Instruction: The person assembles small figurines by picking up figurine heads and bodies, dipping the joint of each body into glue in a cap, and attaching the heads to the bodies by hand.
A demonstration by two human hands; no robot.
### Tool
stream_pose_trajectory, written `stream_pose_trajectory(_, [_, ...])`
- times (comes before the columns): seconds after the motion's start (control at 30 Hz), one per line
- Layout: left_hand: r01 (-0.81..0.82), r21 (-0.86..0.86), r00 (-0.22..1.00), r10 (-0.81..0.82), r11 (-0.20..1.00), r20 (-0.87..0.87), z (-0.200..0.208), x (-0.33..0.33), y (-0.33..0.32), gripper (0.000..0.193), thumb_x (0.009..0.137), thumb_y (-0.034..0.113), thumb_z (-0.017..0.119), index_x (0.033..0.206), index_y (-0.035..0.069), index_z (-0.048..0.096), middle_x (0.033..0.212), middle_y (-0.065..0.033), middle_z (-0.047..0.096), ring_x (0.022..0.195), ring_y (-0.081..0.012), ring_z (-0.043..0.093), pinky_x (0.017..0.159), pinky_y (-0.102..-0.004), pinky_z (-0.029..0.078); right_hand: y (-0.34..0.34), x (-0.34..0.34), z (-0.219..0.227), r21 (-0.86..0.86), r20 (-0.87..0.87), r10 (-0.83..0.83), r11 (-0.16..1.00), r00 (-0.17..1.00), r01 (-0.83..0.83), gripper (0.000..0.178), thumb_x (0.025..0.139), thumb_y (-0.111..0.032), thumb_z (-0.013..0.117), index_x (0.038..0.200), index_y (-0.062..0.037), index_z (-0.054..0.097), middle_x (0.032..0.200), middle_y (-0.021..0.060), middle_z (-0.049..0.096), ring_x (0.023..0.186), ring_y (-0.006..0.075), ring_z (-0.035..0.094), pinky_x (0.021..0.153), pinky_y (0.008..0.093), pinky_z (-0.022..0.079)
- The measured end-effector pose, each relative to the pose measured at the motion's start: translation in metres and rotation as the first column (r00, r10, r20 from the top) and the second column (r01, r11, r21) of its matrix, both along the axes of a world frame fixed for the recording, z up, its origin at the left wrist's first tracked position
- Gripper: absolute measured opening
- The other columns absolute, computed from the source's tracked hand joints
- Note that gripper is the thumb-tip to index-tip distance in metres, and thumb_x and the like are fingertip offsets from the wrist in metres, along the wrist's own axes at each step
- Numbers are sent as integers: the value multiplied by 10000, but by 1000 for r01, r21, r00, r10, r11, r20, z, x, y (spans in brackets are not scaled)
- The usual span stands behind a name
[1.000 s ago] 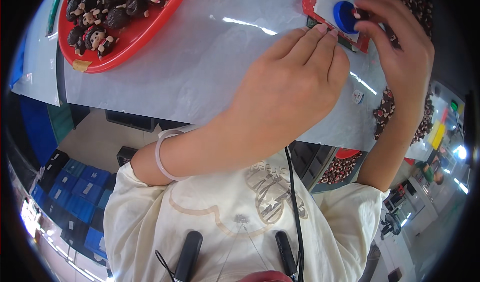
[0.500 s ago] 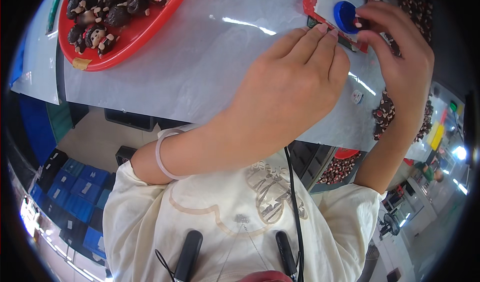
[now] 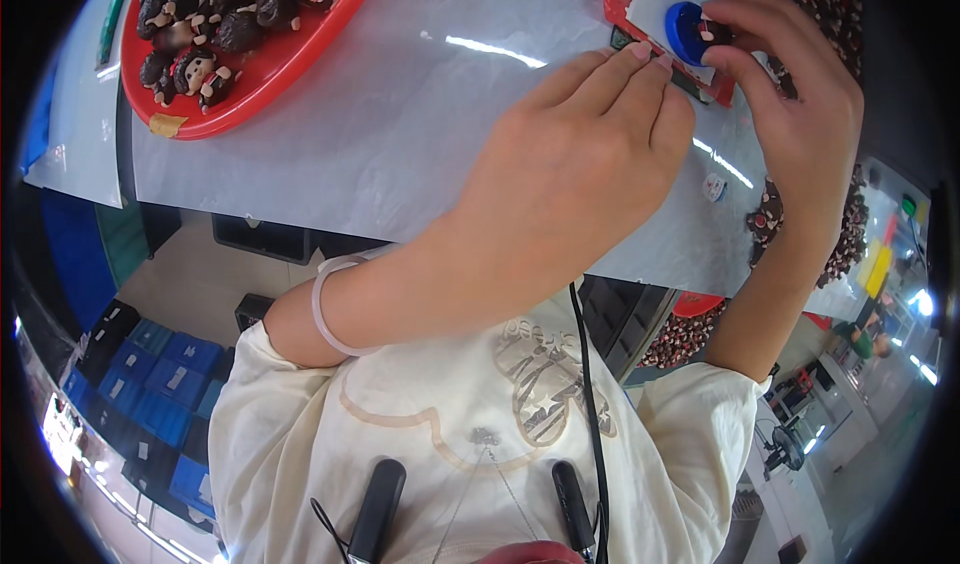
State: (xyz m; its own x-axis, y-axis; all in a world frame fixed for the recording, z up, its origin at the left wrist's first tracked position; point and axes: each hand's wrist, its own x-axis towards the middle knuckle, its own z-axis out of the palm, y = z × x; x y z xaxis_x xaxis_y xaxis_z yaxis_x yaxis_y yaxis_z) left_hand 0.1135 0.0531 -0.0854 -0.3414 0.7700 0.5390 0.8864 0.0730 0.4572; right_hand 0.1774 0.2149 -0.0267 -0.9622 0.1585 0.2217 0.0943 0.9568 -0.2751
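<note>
My right hand (image 3: 790,89) curves down from the right, thumb and fingers pinching a small dark figurine piece (image 3: 714,33) with pale and red bits. The piece is at the mouth of a round blue cap (image 3: 684,32). Under the cap lies a white pad (image 3: 651,16) with ragged red edges. My left hand (image 3: 600,154) reaches across from the left, back upward. Its fingers are closed together and bent, with the tips at the pad's near edge beside the cap. The thumb and whatever those fingers grip are hidden.
A red tray (image 3: 260,104) of dark-haired doll figurines (image 3: 200,76) stands at the left of the grey table (image 3: 400,154). Piles of small dark pieces (image 3: 835,24) lie at the right. Blue boxes (image 3: 180,369) are stacked on the lower left. A black cable (image 3: 588,384) hangs before my shirt.
The right fingers have shifted slightly left, and more of the dark piece shows between them at the blue cap. The left hand keeps nearly the same place.
</note>
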Motion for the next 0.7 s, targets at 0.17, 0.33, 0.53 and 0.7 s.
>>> stream_pose_trajectory(0.17, [5, 5, 1000, -5, 1000, 0, 0, 0, 0, 214, 625, 48, 580, 820, -36, 549, 892, -154, 611, 897, -243, 606, 817, -293, 477, 2, 2, -2, -26, -23, -31, 999, 999, 30, 225, 702, 23, 644, 923, -18, 638, 968, 65, 625, 795, 143, 629, 701, 232, 483])
stream_pose_trajectory(0.33, [5, 16, 1000, -6, 1000, 27, -2, -1, 0, 240, 620, 52, 578, 841, -35, 548, 911, -151, 608, 909, -242, 602, 821, -301, 475, 2, 4, -1, -96, -91, -49, 995, 995, 41, 236, 703, 40, 640, 934, -4, 636, 989, 70, 622, 817, 135, 619, 727, 229, 483])
stream_pose_trajectory(0.53, [69, 83, 998, -70, 994, 0, -1, -5, -4, 268, 623, 66, 571, 875, -21, 549, 935, -124, 595, 918, -232, 594, 786, -305, 477, 3, 14, -2, -199, -129, -113, 976, 985, 85, 237, 723, 46, 642, 958, 21, 632, 1005, 84, 614, 823, 141, 607, 739, 233, 479])
stream_pose_trajectory(0.7, [176, 225, 773, -276, 958, 572, 12, -1, -25, 311, 696, 26, 661, 998, 31, 587, 990, -99, 592, 848, -206, 590, 732, -280, 487, 3, 18, -11, -429, -167, -190, 898, 967, 102, 259, 733, 27, 661, 988, 41, 616, 1005, 98, 615, 847, 140, 595, 767, 235, 467])
